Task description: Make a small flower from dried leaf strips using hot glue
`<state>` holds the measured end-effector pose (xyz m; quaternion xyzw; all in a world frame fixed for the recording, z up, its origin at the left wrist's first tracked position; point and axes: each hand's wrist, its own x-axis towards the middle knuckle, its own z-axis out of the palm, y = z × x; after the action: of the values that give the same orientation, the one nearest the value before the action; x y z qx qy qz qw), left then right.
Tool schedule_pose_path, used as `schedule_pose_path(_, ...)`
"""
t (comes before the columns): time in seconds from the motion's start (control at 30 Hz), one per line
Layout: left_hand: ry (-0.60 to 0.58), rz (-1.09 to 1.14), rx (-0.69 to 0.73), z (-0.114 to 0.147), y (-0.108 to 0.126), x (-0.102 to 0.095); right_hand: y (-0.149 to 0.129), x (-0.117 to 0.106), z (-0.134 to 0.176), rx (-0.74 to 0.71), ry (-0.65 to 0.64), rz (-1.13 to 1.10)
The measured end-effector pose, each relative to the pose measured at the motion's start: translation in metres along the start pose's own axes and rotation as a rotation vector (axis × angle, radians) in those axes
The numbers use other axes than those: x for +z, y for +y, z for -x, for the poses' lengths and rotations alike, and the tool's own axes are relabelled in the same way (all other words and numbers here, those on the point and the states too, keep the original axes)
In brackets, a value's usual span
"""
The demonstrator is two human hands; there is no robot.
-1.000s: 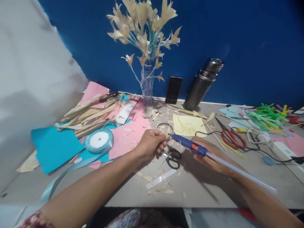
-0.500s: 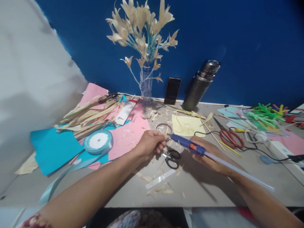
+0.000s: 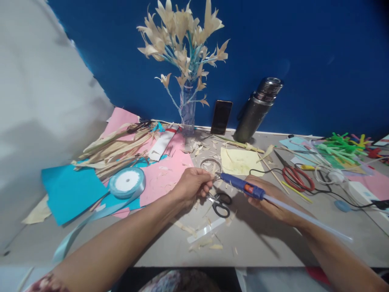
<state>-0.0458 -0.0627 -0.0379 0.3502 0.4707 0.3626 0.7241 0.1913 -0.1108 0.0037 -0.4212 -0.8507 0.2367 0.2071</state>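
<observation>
Glue gun with orange patch

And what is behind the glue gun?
Beyond the glue gun lies a pale yellow sheet; farther back, a phone and dark flask by the blue wall. Whatever it and the right hand cover cannot be seen.

No lettering, brand, number or sign can be read on blue plastic glue gun, dark cylindrical metal flask or black rectangular phone.
</observation>
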Motion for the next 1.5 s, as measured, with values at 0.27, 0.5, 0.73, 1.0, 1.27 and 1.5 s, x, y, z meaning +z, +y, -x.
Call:
schedule_pose_path(0.27,-0.045,0.077,0.017,-0.001,0.005,-0.004,0.014,-0.005,0.012,0.02,-0.021,0.13)
schedule_pose_path(0.5,0.0,0.192,0.11,-0.004,0.013,-0.01,0.053,-0.008,0.027,0.221,0.007,0.635)
schedule_pose_path(0.73,0.062,0.152,0.192,-0.009,0.014,-0.016,0.053,-0.021,0.023,0.252,-0.047,0.656)
schedule_pose_path(1.0,0.093,0.145,0.206,-0.012,0.016,-0.021,0.015,0.001,-0.079,0.225,-0.02,0.468)
schedule_pose_path(1.27,0.164,0.133,0.235,-0.02,0.014,-0.028,0.006,0.05,-0.135,0.237,-0.146,0.572)
schedule_pose_path(1.5,0.15,0.115,0.212,-0.018,0.014,-0.028,0.018,0.062,-0.139,0.365,0.018,0.329)
